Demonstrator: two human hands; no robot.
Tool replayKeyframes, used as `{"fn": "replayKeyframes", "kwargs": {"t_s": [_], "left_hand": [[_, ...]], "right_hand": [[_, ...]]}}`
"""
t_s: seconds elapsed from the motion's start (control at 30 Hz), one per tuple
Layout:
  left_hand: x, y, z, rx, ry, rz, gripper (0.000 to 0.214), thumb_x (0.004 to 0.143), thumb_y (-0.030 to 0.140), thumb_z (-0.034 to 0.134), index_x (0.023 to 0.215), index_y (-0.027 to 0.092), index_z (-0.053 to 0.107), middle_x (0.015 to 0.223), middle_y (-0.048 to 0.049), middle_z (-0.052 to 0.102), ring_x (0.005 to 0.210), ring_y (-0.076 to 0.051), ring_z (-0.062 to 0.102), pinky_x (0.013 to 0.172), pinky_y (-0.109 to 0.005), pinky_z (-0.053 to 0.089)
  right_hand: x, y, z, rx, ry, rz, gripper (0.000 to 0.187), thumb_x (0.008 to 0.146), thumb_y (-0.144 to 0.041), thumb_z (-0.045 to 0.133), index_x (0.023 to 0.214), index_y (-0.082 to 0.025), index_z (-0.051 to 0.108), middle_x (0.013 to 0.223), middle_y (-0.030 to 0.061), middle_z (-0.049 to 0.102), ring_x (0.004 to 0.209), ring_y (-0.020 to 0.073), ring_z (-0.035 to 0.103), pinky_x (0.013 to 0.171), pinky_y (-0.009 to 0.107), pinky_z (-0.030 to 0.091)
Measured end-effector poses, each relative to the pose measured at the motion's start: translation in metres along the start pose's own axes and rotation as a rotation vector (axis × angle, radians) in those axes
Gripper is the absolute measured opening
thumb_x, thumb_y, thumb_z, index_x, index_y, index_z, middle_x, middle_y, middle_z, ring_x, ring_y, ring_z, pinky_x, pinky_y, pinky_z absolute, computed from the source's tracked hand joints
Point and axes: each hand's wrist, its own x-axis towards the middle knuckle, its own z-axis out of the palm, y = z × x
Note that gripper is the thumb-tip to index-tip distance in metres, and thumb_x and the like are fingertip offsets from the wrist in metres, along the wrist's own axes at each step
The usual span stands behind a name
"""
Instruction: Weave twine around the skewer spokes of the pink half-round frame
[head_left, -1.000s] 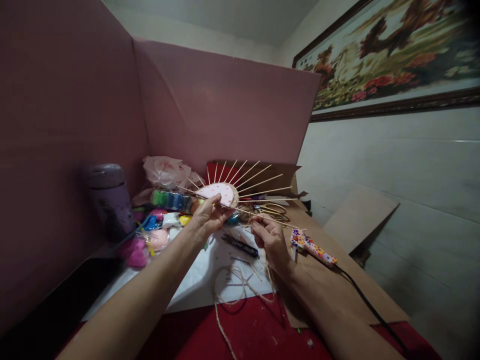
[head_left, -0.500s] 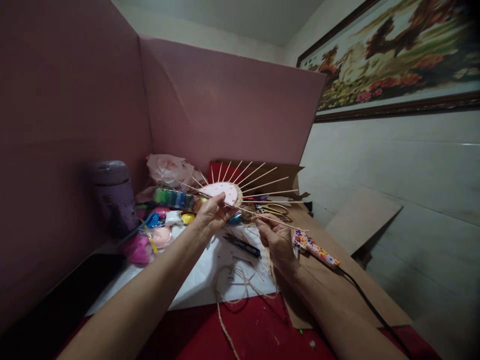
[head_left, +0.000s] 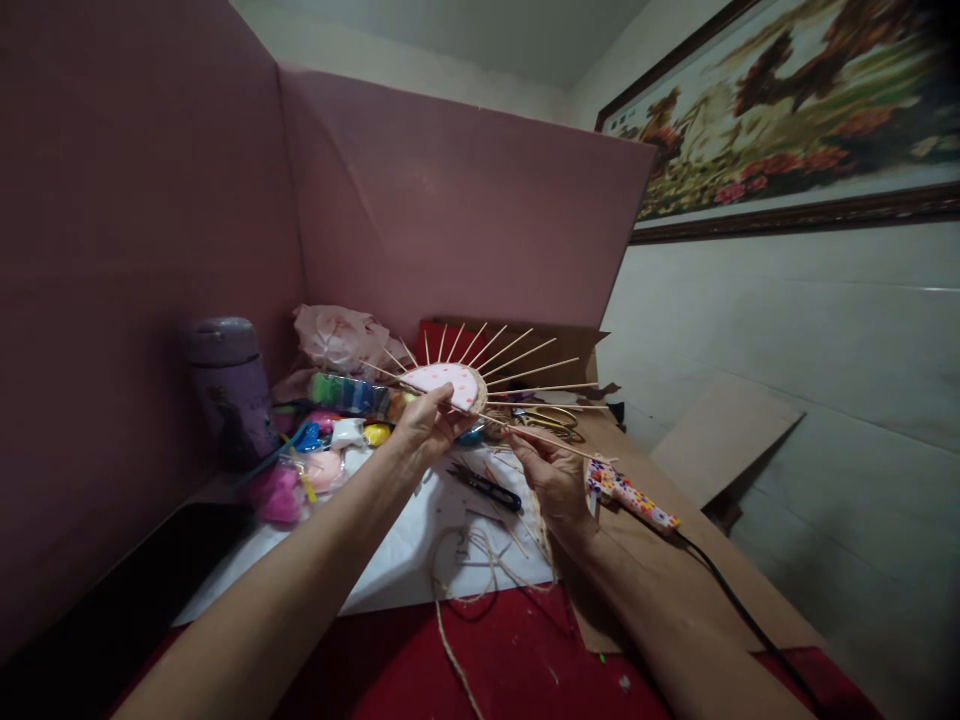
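Head view: I have my left hand point(head_left: 429, 425) pinched on the pink-dotted, pale, padded half-disc point(head_left: 442, 381) at its twelve o'clock; my right hand's point(head_left: 551, 475) grip, nearer the tip, closes around the lowest thin wooden stick point(head_left: 582, 450), pointing toward four o'clock.

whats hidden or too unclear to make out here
Head view, spotted half-disc: underside faces away; left hand covers part.
Head view, right hand: some fingers hidden behind the hand itself.
Head view, twine: runs off the bottom edge.
Head view, framed picture: cut off by top edge.
Head view, purple tumbler: print too dark and blurred.
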Motion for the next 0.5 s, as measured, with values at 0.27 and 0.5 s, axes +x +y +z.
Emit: {"fn": "replayKeyframes", "kwargs": {"t_s": [0.27, 0.5], "left_hand": [[0.0019, -0.0016, -0.0018, 0.016, -0.044, -0.003, 0.008, 0.078, 0.007, 0.05, 0.084, 0.01, 0.056, 0.063, -0.0048, 0.061, 0.053, -0.014, 0.059, 0.051, -0.028, 0.053], [0.0023, 0.0002, -0.0016, 0.008, -0.044, 0.001, 0.008, 0.079, 0.008, 0.051, 0.083, 0.01, 0.057, 0.065, -0.0066, 0.063, 0.057, -0.015, 0.06, 0.055, -0.03, 0.054]], "right_hand": [[-0.0025, -0.0002, -0.002, -0.041, -0.036, 0.037, 0.017, 0.076, -0.033, 0.059, 0.084, -0.018, 0.062, 0.054, -0.0054, 0.049, 0.046, 0.0073, 0.038, 0.044, 0.021, 0.031], [0.0006, 0.0047, -0.0036, -0.093, 0.022, -0.037, 0.026, 0.082, -0.035, 0.047, 0.087, -0.016, 0.064, 0.075, 0.0032, 0.062, 0.07, 0.015, 0.054, 0.066, 0.027, 0.041]]}}
